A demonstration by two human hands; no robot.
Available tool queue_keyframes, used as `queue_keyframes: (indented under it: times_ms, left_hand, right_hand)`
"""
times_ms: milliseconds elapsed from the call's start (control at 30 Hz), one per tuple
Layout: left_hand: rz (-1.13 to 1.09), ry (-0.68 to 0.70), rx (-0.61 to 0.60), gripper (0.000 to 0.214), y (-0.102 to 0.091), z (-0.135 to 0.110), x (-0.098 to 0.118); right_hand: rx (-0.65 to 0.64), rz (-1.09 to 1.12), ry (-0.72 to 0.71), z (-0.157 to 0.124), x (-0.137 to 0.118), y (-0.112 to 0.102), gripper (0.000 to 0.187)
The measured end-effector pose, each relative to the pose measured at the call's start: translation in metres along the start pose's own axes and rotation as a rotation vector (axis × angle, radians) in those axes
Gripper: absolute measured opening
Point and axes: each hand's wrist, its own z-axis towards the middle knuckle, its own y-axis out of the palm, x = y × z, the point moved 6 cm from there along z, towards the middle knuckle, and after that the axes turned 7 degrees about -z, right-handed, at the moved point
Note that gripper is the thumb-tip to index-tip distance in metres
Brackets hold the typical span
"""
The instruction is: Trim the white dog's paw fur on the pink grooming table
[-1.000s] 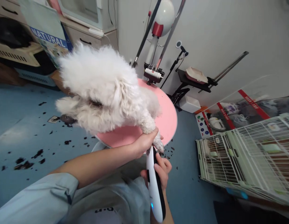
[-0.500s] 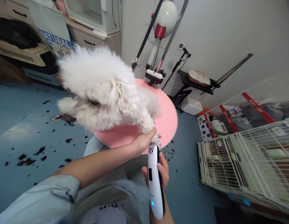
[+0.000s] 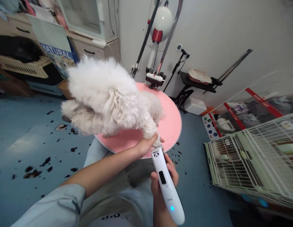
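Your left hand [image 3: 147, 145] clasps the dog's foreleg [image 3: 149, 126], forearm [image 3: 104, 171] stretched forward; your right hand [image 3: 174, 175] grips the clipper [image 3: 169, 189] from beneath.

One dog [image 3: 106, 91] is counted at ten o'clock | one clipper [image 3: 167, 186] at five | two hands are seen, left hand [image 3: 145, 146] at six, right hand [image 3: 174, 175] at five | one pink table [image 3: 171, 118] | two drawer handles [image 3: 89, 51] are counted at ten | one white globe [image 3: 162, 22] at twelve | one tray [image 3: 200, 76] at two | one white box [image 3: 194, 106] at three
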Motion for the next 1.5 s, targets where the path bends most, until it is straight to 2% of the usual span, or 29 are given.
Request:
queue_keyframes:
  times_ms: [133,200,300,433,567,667,867,1033,1200,1333,1500]
  left_hand:
    - [0.058,-0.027,-0.003,0.075,-0.009,0.001,-0.007]
    - [0.098,-0.025,0.004,0.075,-0.015,0.001,-0.009]
    - [0.173,0.031,0.017,0.073,-0.023,0.0,-0.008]
    - [0.175,-0.013,-0.008,0.074,-0.031,0.002,-0.014]
    - [0.328,0.069,0.017,0.072,-0.038,0.004,-0.011]
    - [0.372,0.07,0.014,0.072,-0.041,0.003,-0.012]
    - [0.317,0.046,0.016,0.066,-0.041,0.0,-0.013]
    - [0.241,-0.024,0.0,0.065,-0.039,-0.002,-0.017]
    - [0.193,-0.042,-0.033,0.069,-0.041,-0.003,-0.023]
    - [0.16,-0.072,0.001,0.073,-0.045,-0.004,-0.025]
    - [0.174,-0.081,0.007,0.076,-0.043,-0.007,-0.025]
  right_hand:
    - [-0.039,0.041,0.036,-0.006,0.004,0.007,0.05]
    - [-0.006,0.051,0.06,-0.009,0.006,0.007,0.049]
    - [0.085,0.117,0.178,-0.011,0.013,0.003,0.049]
    - [0.04,0.284,0.312,-0.011,0.022,0.011,0.048]
    - [0.202,0.414,0.462,-0.015,0.035,0.009,0.037]
    - [0.187,0.455,0.565,-0.015,0.041,0.015,0.043]
    - [0.235,0.516,0.64,-0.012,0.042,0.017,0.041]
    - [0.223,0.577,0.639,-0.011,0.039,0.021,0.044]
    - [0.21,0.731,0.798,-0.014,0.049,0.023,0.053]
    - [0.292,0.76,0.818,-0.019,0.053,0.017,0.038]
    - [0.211,0.791,0.822,-0.022,0.049,0.025,0.044]
